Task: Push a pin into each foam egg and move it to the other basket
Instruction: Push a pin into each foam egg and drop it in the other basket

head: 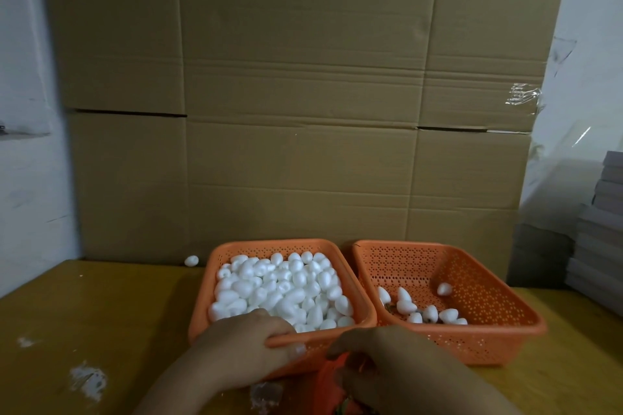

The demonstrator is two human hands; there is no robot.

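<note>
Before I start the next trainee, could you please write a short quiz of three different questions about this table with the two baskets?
1. True or false: the left basket holds more foam eggs than the right basket.
2. Where does the stray egg lie? A) in the right basket B) on the table left of the left basket, near the cardboard C) in a hand
3. Which hand reaches over the near rim of the left basket into the eggs?

Key: 1 true; 2 B; 3 the left hand, while the right hand stays low in front, at something orange.
</note>
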